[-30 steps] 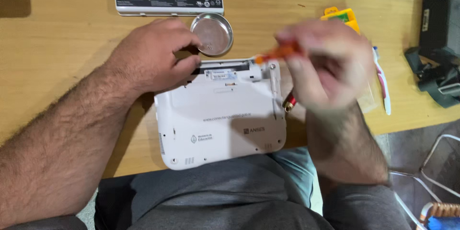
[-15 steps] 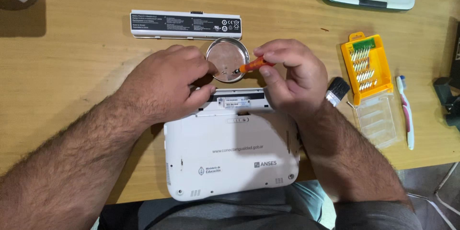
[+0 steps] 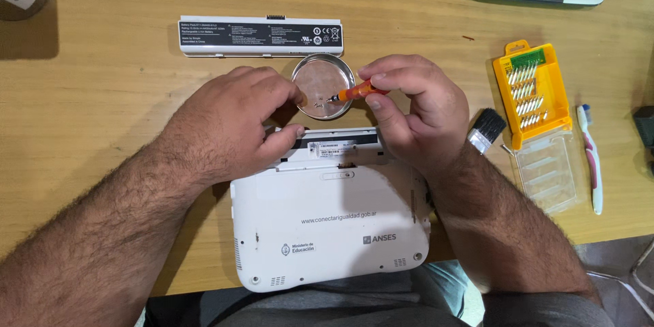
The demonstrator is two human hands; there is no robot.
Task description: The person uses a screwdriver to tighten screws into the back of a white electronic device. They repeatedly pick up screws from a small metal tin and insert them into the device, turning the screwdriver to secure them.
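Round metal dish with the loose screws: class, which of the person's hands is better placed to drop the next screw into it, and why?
The right hand, probably. It holds the orange screwdriver with its tip over the round metal dish. The left hand touches the dish's rim and rests on the white laptop, seemingly steadying it.

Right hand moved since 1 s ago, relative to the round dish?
Yes. The right hand has come in beside the round metal dish, putting the orange screwdriver tip over it.

R hand (image 3: 415, 105) w/ screwdriver (image 3: 355, 91) moved from laptop to dish (image 3: 323, 86)
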